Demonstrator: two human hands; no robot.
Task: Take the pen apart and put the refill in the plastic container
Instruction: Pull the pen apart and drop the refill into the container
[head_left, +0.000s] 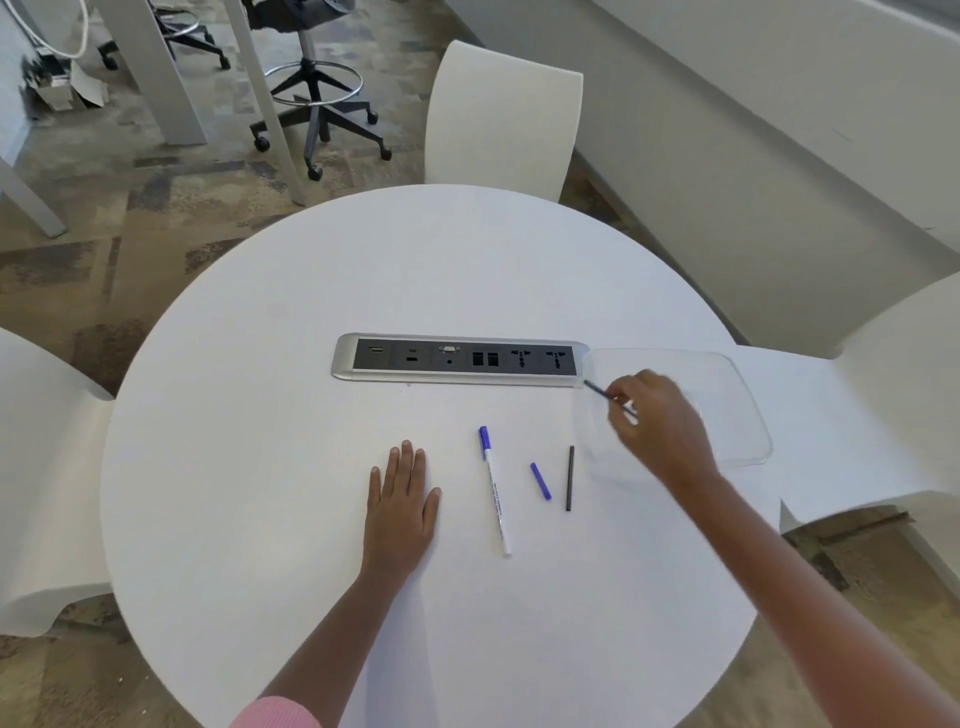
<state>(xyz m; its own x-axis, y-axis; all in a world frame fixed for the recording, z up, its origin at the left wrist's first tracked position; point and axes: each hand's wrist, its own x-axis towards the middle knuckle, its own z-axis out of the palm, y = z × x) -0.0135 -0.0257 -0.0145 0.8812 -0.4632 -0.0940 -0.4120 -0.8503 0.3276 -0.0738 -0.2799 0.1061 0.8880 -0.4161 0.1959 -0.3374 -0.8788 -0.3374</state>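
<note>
My right hand hovers over the clear plastic container at the table's right, pinching a thin dark refill whose tip points up-left. On the table lie the white pen barrel with a blue cap end, a small blue end piece and a thin black rod, side by side left of the container. My left hand rests flat on the table with fingers spread, holding nothing, left of the barrel.
A silver and black power socket strip is set into the round white table, just behind the parts. White chairs stand around the table. The container's right end overhangs the table edge.
</note>
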